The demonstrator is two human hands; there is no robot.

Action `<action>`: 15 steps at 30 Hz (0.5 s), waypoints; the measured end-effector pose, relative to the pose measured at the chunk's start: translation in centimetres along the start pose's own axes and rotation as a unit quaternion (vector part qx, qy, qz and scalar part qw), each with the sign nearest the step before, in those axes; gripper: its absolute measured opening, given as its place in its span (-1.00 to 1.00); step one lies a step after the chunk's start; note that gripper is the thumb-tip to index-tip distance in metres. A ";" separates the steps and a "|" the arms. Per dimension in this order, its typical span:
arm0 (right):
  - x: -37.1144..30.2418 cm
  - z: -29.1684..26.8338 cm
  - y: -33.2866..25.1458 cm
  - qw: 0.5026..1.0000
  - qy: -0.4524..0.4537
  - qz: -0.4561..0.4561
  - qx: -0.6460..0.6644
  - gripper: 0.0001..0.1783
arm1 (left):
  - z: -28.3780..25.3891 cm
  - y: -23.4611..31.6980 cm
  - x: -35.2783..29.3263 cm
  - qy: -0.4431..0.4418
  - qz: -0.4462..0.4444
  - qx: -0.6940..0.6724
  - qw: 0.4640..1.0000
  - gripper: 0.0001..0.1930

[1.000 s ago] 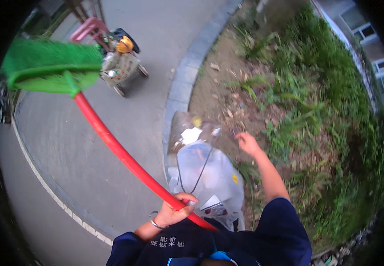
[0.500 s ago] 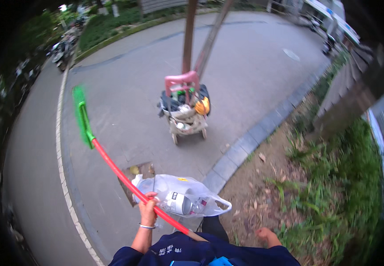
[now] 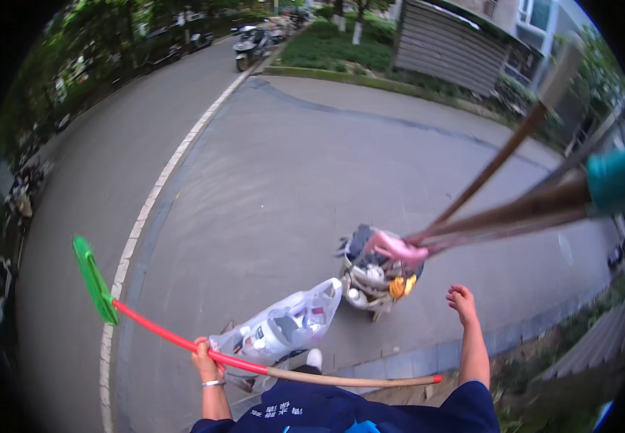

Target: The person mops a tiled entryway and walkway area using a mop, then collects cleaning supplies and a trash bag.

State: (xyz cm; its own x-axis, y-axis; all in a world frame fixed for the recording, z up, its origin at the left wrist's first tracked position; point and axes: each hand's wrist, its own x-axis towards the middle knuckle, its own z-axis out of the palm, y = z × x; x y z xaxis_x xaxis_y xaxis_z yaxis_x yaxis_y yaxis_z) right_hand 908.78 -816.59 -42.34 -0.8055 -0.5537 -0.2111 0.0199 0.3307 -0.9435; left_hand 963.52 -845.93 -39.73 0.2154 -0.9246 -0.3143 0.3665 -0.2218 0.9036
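My left hand [image 3: 208,362] is closed round the red section of a broom handle [image 3: 157,330]. The broom's green head [image 3: 93,280] points out to the far left, and its bare wooden end lies across in front of my body. From the same hand hangs a see-through plastic bag [image 3: 258,333] with containers inside, its loop end tilted toward a small loaded cart. My right hand [image 3: 462,302] is raised with fingers a little bent and apart, holding nothing. It is near the cart [image 3: 359,280], short of its pink handle [image 3: 398,250].
Long wooden poles [image 3: 493,169] slant up from the cart to the right, one passing a teal sleeve-like piece [image 3: 617,177]. A white line [image 3: 155,191] runs along the pavement at left. Parked scooters [image 3: 252,47] stand far back. A stone kerb [image 3: 496,339] edges the planted ground at right.
The view has swung; the cart now sits nearer and farther right. My right hand has lifted from low at my side toward the cart. The broom lies flatter, and the bag has tilted up.
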 end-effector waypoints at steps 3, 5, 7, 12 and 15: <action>5.2 -0.1 -6.4 0.997 0.021 0.023 0.074 -0.72 | -0.6 -1.8 -1.1 0.045 -0.024 -0.019 0.999 -0.90; 8.5 0.0 -9.1 0.994 -0.015 0.049 0.100 -0.75 | -0.5 -3.3 -2.2 0.090 -0.026 -0.057 0.994 -0.90; 12.3 -0.3 -10.2 0.992 -0.081 0.011 0.095 -0.80 | -0.9 -5.2 -3.0 0.140 -0.017 -0.093 0.986 -0.87; 18.9 2.2 -12.6 0.950 -0.302 0.008 0.072 -0.80 | -3.0 -9.3 -4.5 0.201 0.038 -0.196 0.959 -0.79; 20.8 5.4 -15.2 0.896 -0.423 0.123 0.053 -0.78 | -0.7 -8.5 -6.4 0.269 0.057 -0.183 0.944 -0.83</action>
State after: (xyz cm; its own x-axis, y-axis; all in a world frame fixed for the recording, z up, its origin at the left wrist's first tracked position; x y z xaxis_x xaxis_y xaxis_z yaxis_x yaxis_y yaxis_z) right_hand 894.94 -837.30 -33.73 -0.0318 -0.8705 -0.4912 0.2274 0.4723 -0.8516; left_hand 959.63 -837.91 -45.61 0.6647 -0.6223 -0.4134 0.5807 0.0823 0.8099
